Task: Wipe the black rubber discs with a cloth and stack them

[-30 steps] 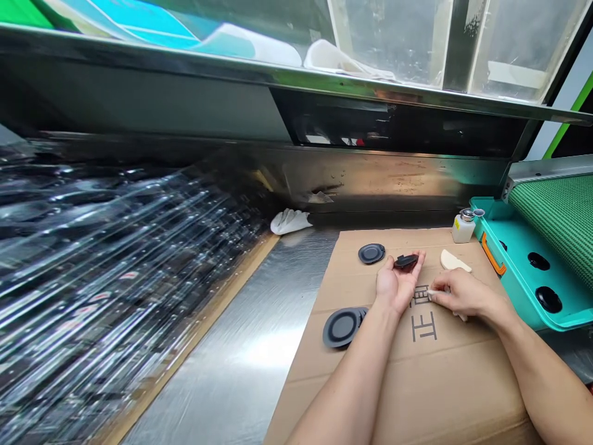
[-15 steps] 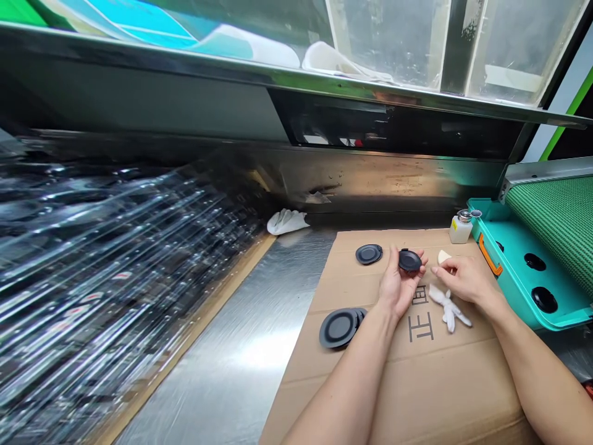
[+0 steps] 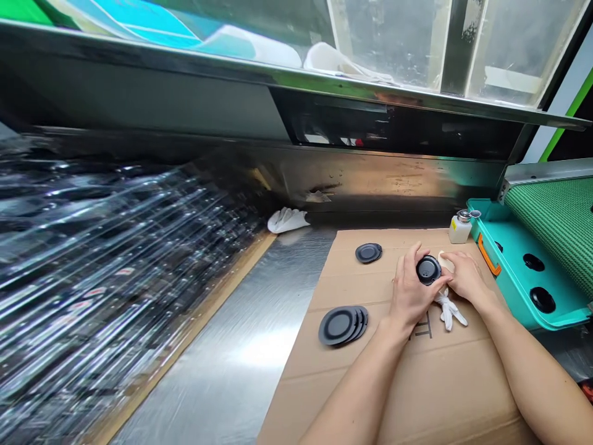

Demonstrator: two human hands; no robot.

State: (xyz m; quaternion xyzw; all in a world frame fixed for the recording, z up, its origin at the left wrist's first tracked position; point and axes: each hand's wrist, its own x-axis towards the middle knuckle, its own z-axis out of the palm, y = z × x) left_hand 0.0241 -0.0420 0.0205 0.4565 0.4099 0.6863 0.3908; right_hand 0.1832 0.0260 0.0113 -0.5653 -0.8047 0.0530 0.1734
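Observation:
My left hand grips a round black plastic disc by its edge, with the face turned up toward me. Close against the disc's right side, my right hand pinches a small off-white pad, partly covered by the fingers. Whether the pad touches the disc I cannot make out. Just below both hands, a crumpled white cloth lies on the cardboard sheet. To the left rest an overlapping row of black discs and, farther back, a smaller group of black discs.
A white pump bottle stands beside a teal bin with black round parts inside. Over the bin reaches a green mesh conveyor belt. Stacked clear plastic trays fill the left side. A white glove lies on the steel table.
My left hand has moved right and toward me, turning the disc to face me. The right hand's pad is now close beside the disc. My left fingers have closed around its edge.

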